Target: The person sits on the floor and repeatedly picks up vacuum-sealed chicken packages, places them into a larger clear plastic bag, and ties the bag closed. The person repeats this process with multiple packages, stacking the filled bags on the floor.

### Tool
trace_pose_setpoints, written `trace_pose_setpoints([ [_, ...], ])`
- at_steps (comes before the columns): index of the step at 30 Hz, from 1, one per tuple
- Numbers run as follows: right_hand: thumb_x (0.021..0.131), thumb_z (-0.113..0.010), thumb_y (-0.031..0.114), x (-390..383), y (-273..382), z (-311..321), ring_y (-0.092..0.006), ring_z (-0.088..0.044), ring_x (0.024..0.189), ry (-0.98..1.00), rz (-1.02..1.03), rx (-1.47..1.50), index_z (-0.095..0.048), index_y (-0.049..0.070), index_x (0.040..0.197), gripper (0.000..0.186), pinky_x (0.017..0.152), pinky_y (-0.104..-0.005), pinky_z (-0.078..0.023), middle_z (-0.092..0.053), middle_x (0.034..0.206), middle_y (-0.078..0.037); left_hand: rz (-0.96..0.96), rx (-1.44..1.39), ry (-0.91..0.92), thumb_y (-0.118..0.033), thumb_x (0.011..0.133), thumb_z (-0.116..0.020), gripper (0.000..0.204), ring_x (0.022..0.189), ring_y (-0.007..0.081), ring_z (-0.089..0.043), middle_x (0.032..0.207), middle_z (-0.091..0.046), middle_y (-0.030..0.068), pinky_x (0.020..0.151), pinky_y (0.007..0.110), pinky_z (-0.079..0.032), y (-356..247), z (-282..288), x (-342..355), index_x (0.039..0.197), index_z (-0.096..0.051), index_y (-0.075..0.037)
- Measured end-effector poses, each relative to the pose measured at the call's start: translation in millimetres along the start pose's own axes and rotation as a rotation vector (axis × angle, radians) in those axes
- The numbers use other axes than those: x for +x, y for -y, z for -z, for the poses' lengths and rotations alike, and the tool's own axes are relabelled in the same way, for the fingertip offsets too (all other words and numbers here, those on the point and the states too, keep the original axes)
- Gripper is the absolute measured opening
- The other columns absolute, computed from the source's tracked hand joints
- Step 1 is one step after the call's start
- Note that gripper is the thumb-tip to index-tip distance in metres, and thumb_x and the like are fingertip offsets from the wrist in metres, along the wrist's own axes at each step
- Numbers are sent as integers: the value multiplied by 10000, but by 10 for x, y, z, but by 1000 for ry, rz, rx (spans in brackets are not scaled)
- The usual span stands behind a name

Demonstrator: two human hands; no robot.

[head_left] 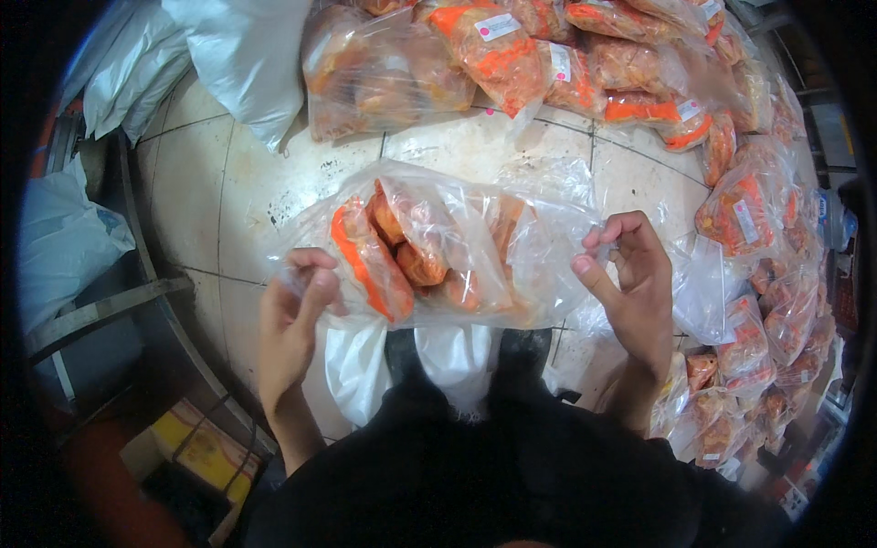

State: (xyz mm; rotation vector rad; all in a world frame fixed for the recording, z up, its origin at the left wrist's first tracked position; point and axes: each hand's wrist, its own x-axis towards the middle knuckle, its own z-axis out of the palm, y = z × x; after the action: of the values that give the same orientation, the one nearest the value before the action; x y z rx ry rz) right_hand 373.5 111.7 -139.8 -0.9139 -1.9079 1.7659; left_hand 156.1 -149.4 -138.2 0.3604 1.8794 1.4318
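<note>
A large clear plastic bag [548,292] stretches across in front of me, above the tiles, with several smaller packs inside. The packs [420,228] are see-through with orange-red strips and hold orange-brown pieces that look like meat; their exact kind is hard to tell. My left hand [297,315] has thumb and fingers closed on the bag's left end. At the right end, my right hand [632,288] curls its fingers and thumb on the thin film. The bag sags between both hands, its packs gathered left of its middle.
Piled clear bags of orange-brown pieces [393,82] line the far side and curve down the right [749,219]. White sacks [242,64] stand far left. A metal frame [119,306] runs along the left, above a yellow carton [206,447]. White plastic [457,361] lies by my feet.
</note>
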Motion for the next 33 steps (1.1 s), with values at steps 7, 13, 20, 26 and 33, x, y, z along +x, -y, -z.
trace_pose_setpoints([
  [7,729,-791,27,-58,-144,-402,-250,-538,977,87,207,-306,-543,40,1004,371,877,-345,-428,-526,994,-111,-51,56,243,-136,925,-674,362,871,132,-593,958,-613,66,745,311,-503,284,-695,245,1233,-544,2],
  [13,724,-762,41,155,-64,-846,-338,-523,949,123,271,-273,-563,30,971,317,864,-399,-434,-499,983,-159,-398,559,193,-147,848,-722,441,838,321,-605,947,-596,194,735,391,-494,143,-874,351,1221,-557,21],
  [20,800,-718,-14,483,330,-828,-79,-451,679,169,-23,-45,-474,71,799,259,629,-229,-387,-416,728,21,-119,196,-202,-231,935,-678,221,621,123,-546,689,-600,32,599,327,-457,-250,-40,134,903,-654,-14],
  [26,849,-704,-19,458,1090,-543,-5,-330,599,172,-214,25,-376,110,724,375,526,-197,-293,-376,684,74,-252,-104,-431,-269,1009,-552,434,504,96,-394,579,-459,-3,494,277,-331,-381,213,-100,630,-495,-66],
  [33,865,-720,44,827,637,-727,-19,-379,626,168,40,-114,-445,81,758,298,564,-187,-317,-439,685,56,-164,-42,-432,-265,1028,-518,439,477,88,-357,548,-413,4,498,269,-358,-188,239,-17,651,-486,-41],
])
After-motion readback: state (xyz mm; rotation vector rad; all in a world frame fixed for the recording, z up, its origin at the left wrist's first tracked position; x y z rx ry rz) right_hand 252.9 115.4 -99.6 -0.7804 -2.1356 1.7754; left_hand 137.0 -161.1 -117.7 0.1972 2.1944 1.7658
